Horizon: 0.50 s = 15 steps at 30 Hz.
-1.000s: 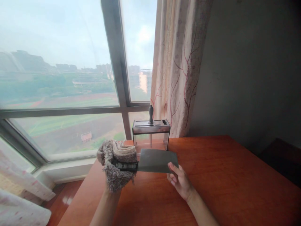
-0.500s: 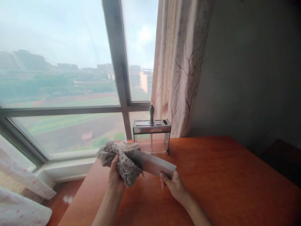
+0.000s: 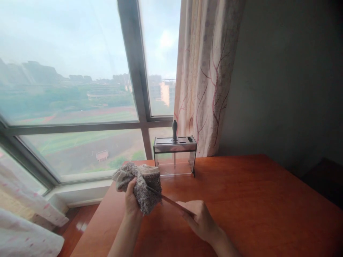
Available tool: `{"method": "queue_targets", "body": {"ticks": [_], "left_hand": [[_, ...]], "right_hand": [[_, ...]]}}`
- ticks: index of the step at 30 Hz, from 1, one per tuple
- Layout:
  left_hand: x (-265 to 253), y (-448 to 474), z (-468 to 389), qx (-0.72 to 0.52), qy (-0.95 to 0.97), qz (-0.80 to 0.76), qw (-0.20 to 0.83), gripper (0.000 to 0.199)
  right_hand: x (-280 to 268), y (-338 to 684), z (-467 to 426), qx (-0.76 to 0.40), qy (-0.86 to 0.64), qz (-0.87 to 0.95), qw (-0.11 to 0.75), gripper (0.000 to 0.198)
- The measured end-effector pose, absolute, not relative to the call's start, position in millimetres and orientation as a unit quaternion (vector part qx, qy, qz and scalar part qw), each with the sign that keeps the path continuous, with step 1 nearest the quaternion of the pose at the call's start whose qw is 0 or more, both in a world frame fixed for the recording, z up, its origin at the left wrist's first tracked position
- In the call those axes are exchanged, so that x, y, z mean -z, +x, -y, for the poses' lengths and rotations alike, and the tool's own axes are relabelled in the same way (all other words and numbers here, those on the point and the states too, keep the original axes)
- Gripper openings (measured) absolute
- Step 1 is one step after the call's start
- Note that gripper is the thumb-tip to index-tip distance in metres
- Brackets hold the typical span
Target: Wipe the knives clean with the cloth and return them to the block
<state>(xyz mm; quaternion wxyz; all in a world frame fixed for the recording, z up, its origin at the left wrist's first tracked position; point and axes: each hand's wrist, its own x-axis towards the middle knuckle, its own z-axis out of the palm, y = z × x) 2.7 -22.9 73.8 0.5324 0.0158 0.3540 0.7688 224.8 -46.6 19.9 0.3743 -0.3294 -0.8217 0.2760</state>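
My left hand [image 3: 132,202] is closed on a shaggy grey-and-white cloth [image 3: 148,200], thumb on top. A broad, flat metal blade, apparently a kitchen knife [image 3: 173,202], runs out of the cloth toward the right and now shows nearly edge-on. Its left end is hidden in the cloth. My right hand [image 3: 200,217] grips the other end, fingers curled around it. Both hands are above the reddish-brown table [image 3: 241,200]. Behind them stands a clear-sided knife holder [image 3: 175,147] with a dark slotted top; a grey handle [image 3: 174,129] rises from it.
A large window [image 3: 75,89] with grey frames fills the left and back. A patterned curtain [image 3: 207,78] hangs behind the table, beside a dark wall [image 3: 281,78]. Another curtain [image 3: 29,228] is at lower left. The table's left edge borders the floor.
The blade has turned from showing its broad face to nearly edge-on. My right hand has rolled over with it and moved slightly lower; my left hand still holds the cloth.
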Motion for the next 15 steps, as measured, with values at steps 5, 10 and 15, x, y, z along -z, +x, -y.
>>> {"method": "queue_targets", "body": {"ticks": [5,10,15], "left_hand": [[-72,2,23,-0.775,0.006,-0.356,0.523,0.023],[-71,5,24,-0.776,0.010,-0.358,0.519,0.025],[-69,4,22,-0.780,0.018,-0.360,0.511,0.026]], "right_hand": [[-6,216,45,-0.533,-0.399,0.617,0.419,0.045],[-15,211,40,-0.649,-0.379,0.516,0.411,0.053],[-15,210,40,-0.650,-0.387,0.513,0.405,0.051]]}}
